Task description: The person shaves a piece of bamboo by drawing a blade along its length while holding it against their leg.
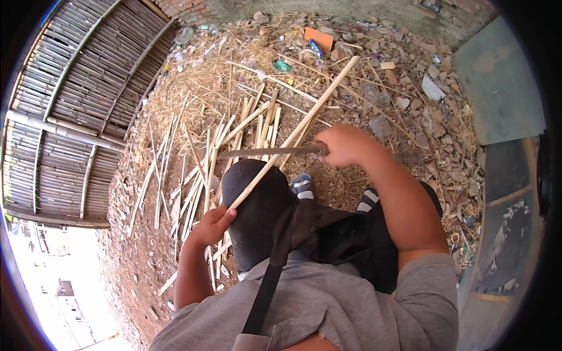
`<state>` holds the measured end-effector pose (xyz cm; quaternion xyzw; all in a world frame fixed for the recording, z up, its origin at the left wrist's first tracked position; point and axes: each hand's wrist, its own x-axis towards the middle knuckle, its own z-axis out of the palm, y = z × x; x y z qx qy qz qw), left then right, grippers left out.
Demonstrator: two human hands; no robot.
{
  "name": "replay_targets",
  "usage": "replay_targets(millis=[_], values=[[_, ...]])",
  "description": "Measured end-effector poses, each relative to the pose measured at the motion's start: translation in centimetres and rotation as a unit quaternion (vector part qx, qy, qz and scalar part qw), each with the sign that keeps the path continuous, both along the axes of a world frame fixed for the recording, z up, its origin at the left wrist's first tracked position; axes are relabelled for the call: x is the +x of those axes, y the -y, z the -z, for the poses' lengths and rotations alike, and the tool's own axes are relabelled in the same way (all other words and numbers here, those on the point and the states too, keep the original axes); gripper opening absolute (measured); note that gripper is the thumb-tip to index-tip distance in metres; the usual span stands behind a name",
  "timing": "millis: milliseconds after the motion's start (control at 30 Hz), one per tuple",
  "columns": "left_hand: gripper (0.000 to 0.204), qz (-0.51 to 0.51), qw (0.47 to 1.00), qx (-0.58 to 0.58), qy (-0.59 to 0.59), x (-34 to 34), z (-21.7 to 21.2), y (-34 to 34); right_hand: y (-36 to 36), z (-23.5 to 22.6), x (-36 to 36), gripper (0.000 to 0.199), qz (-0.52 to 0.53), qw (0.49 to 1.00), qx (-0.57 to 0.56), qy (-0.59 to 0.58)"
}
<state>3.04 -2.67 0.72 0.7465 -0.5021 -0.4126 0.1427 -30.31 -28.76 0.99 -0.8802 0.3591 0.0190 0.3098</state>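
Observation:
My left hand (pixel 212 227) is closed around the lower end of a long pale bamboo strip (pixel 316 109), beside my dark-clothed left knee. The strip slants up and away to the right. My right hand (pixel 345 146) grips the handle of a long, narrow, dark machete (pixel 252 152), its blade pointing left. Blade and strip cross just beyond the knee; whether they touch I cannot tell. Several split bamboo strips (pixel 193 193) lie in a loose pile on the ground, left of and beyond that knee.
Dry straw (pixel 199 76) and rubble (pixel 421 120) cover the ground ahead, with scattered litter and an orange piece (pixel 319 38). A bamboo-slat fence (pixel 76 76) stands at left, grey-green panels (pixel 497 82) at right, a wall (pixel 263 10) at the back. My sandalled foot (pixel 302 186) is between the knees.

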Motion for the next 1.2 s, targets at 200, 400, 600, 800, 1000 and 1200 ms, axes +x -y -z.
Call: replay_targets(millis=[200, 400, 600, 800, 1000, 1200], values=[[0.055, -0.011, 1.0, 0.003, 0.024, -0.9, -0.3, 0.2, 3.0, 3.5, -2.8, 0.035, 0.209, 0.973, -0.004, 0.097], [0.055, -0.004, 1.0, 0.005, 0.015, 0.8, 1.0, -0.3, -0.6, 1.4, 0.8, 0.034, -0.012, 0.999, -0.019, 0.044], [0.055, -0.007, 0.998, -0.014, 0.061, -0.8, 0.1, -0.3, 2.7, 1.9, -1.9, 0.028, 0.143, 0.988, 0.026, 0.049], [0.056, 0.008, 0.998, -0.016, 0.058, -0.7, -0.2, 0.1, 2.7, 3.7, -2.3, 0.033, 0.169, 0.982, -0.014, 0.085], [0.056, -0.01, 0.996, -0.023, 0.091, -1.1, 0.2, -0.8, -0.8, 1.1, 0.9, 0.031, 0.036, 0.997, -0.062, -0.019], [0.056, 0.01, 0.994, -0.048, 0.102, -1.0, 0.4, -0.2, 3.2, 4.2, -2.2, 0.032, 0.169, 0.98, -0.018, 0.099]])
